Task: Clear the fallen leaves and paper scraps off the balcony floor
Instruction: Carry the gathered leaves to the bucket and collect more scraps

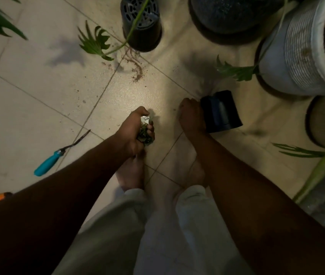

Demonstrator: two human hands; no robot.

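A faint sheen is shown by the speckled beige floor tiles [38,82]. At centre, a crumpled white paper scrap [145,120] is seen; right of it, a small dark pot [222,112] of smooth plastic. At left, a teal plastic-handled tool [58,155] is tipped with dull metal.

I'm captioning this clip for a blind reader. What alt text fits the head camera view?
Seen from above, a person's left hand grips a wad of leaves and paper over a tiled floor, while the right hand is against a dark pot lying on its side. A teal-handled tool and spilled soil lie nearby.
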